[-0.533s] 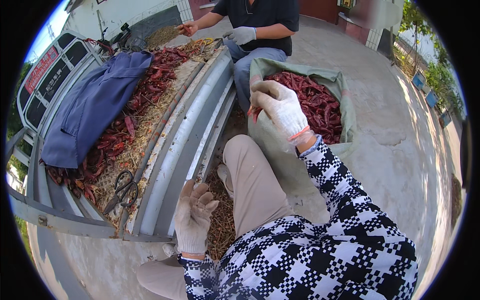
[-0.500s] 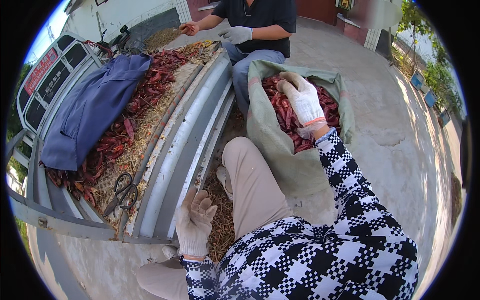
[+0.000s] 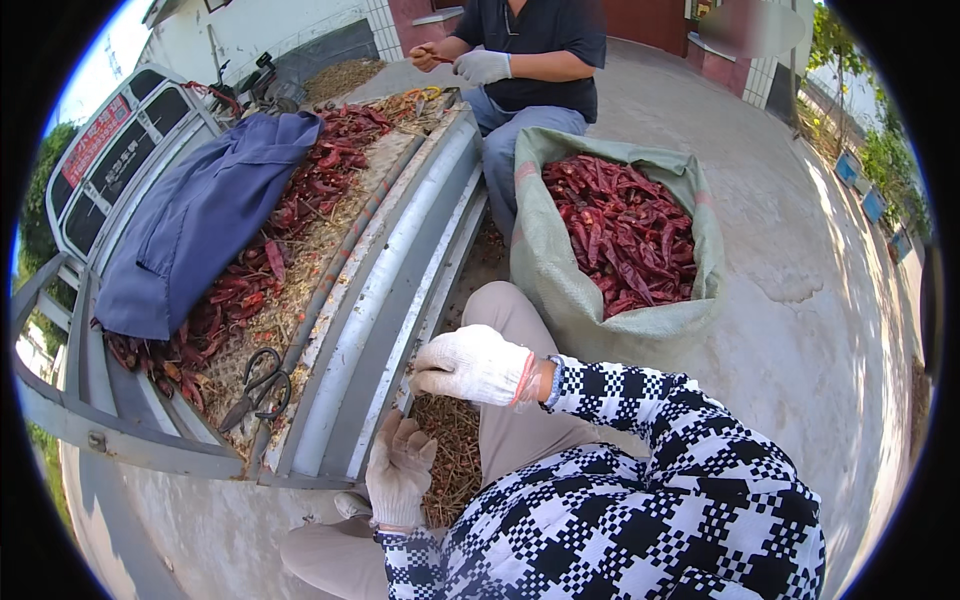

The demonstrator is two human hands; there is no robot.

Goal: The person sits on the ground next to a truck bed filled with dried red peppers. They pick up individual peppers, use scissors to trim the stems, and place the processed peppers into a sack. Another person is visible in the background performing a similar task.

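My left hand [image 3: 402,465], in a white glove, rests palm up with bent fingers apart and empty, beside the truck's side and above stem litter [image 3: 450,470]. Just above it, my gloved right hand [image 3: 462,366] is curled near the metal side [image 3: 360,340] over my knee; what its fingers hold, if anything, is hidden. An open green sack [image 3: 705,240] full of dried red chillies [image 3: 620,230] stands to the right. On the flatbed lie more chillies [image 3: 260,290] with debris, a blue cloth [image 3: 200,220] and black-handled scissors [image 3: 262,385].
A person [image 3: 540,70] sits beyond the flatbed's corner, one bare hand and one gloved hand together on a small item. A yellow-handled tool [image 3: 425,95] lies near that corner. Behind are a motorbike and a walled doorway; plants and blue containers [image 3: 870,200] line the right.
My right hand has moved from the sack down and left to beside my left hand. The other person's hands have come closer together.
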